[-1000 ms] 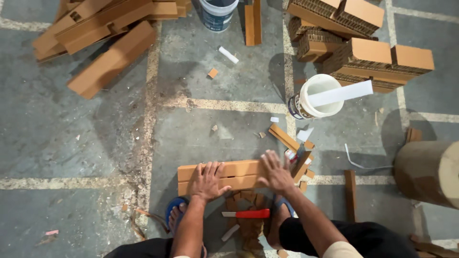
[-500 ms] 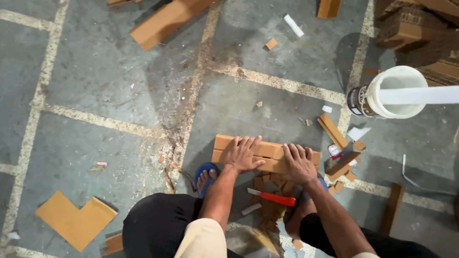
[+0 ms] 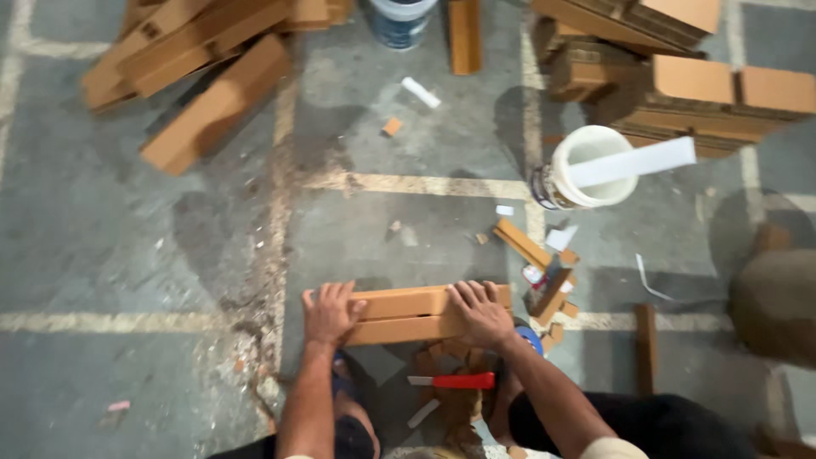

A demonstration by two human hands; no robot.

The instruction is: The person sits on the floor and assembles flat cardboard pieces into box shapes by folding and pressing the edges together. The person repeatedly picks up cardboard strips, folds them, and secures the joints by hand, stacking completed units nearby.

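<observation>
1. Nearest the person, between the legs, a red-handled knife (image 3: pixel 455 381) lies on the floor among small cardboard scraps (image 3: pixel 442 353), touching neither hand.
2. Just beyond it lies a stack (image 3: pixel 408 314) of flat brown cardboard strips, on the grey concrete floor (image 3: pixel 170 255) straight in front of the person. Its long axis runs left to right, across the line of the forearms.
3. The left hand (image 3: pixel 327 313) lies on the stack's left end, fingers spread and flat, curling a little over the end; it presses rather than grips.
4. The right hand (image 3: pixel 480 310) lies on the right part of the stack, fingers open and splayed over the far edge, palm down. Neither hand is clenched, and each is equally near its end, so the stack sits directly under both sets of fingers.
5. The stack looks like two or three folded corrugated layers, edges roughly flush, plain brown, with a seam along its length.
6. Just right of it lie loose offcuts (image 3: pixel 535 251) and white slips.
7. Farther off stands a white bucket (image 3: pixel 586 166) with a white strip across its mouth.
8. At the far edge are cardboard piles (image 3: pixel 195 59) to the left, bundles (image 3: pixel 680 59) to the right, and another bucket (image 3: pixel 399 19) between them.
</observation>
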